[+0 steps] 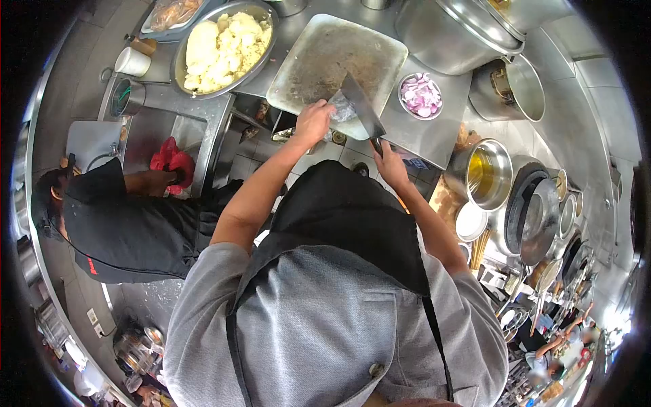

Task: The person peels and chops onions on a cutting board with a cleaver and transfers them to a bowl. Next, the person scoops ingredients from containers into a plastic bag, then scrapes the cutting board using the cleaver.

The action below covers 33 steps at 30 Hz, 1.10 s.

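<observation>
My right hand (391, 166) is wrapped round the black handle of a wide-bladed kitchen knife (364, 107). The blade points away from me, over the near right part of a worn white cutting board (298, 78). My left hand (314, 121) is closed on a crumpled, whitish, see-through wad (343, 109), which looks like plastic film or a thin cloth. This wad lies against the left side of the blade; whether it is pressed on it I cannot tell. Right of the board stands a bowl of chopped purple onion (421, 95).
A large metal bowl (270, 51) of yellow mash stands left of the board. Big pots (434, 37) rise at the back right, and a pot of yellow oil (482, 173) is on the right. At the left, a co-worker (135, 217) in black leans over a sink with a red bag (175, 161).
</observation>
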Motion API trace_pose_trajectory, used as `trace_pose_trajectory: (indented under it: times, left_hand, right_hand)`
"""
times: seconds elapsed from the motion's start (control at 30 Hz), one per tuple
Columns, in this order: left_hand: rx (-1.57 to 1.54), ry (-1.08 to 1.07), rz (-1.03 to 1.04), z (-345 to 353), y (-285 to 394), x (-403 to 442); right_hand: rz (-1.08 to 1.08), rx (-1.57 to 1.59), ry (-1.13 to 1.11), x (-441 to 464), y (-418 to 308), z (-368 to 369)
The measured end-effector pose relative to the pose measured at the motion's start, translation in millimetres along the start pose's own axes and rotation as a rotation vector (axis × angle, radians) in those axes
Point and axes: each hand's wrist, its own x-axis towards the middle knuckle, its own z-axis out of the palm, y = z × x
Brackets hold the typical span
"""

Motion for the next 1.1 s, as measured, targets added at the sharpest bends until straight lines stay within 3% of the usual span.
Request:
trace_pose_trajectory:
  times: [0.2, 0.43, 0.57, 0.67, 0.83, 0.97, 1.1]
  left_hand:
    - [-0.103, 0.008, -0.066, 5, -4, -3]
    - [-0.167, 0.117, -0.074, -3, 12, -7]
    - [-0.271, 0.218, -0.172, 8, 14, -4]
    - [-0.160, 0.141, -0.169, 9, 6, -2]
    - [-0.181, 0.171, -0.146, 18, 5, -6]
    - [-0.217, 0.167, -0.142, 16, 1, -3]
    - [-0.207, 0.173, -0.157, 19, -1, -1]
  right_hand:
    - [0.112, -0.028, 0.076, -8, 1, 10]
    - [0.035, 0.020, 0.142, -7, -15, -10]
    - [0.063, -0.011, 0.065, 4, 12, 6]
    - [0.044, 0.035, 0.065, -6, -23, -12]
    - [-0.064, 0.043, -0.020, 7, -11, 8]
    - [-0.062, 0.154, 0.118, -5, -28, -1]
    - [0.031, -0.109, -0.005, 12, 6, 7]
